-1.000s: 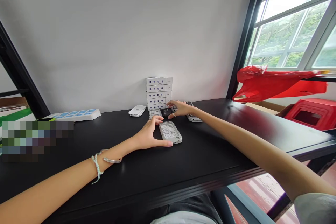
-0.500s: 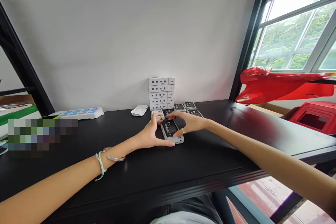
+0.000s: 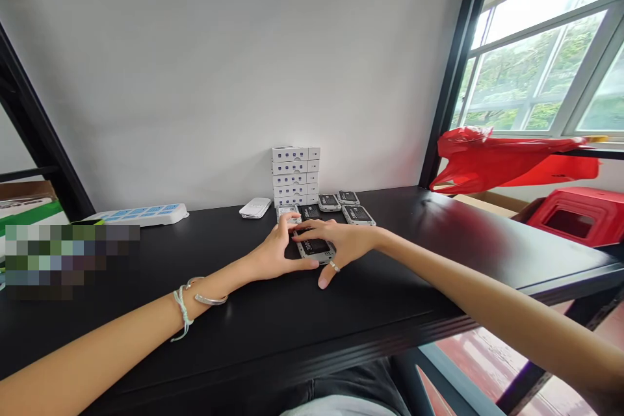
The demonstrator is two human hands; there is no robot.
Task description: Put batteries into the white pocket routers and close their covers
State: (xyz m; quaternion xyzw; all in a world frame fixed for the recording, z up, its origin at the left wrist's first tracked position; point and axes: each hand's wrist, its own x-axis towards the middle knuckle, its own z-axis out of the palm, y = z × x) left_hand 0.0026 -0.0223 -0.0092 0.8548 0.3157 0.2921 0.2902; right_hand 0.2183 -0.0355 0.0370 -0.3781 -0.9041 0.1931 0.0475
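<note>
Battery [image 3: 316,247] now lies inside the pale casing [image 3: 325,256]—apparently seated; left grip [image 3: 271,255] clasps the casing's ends, right grip [image 3: 350,242] has loosened.

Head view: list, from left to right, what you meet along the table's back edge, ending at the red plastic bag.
White power strip → small pile of white covers → stack of white boxes → three black-and-white devices → red plastic bag.

the right hand [image 3: 350,242] apparently touches the black battery [image 3: 316,247].
</note>
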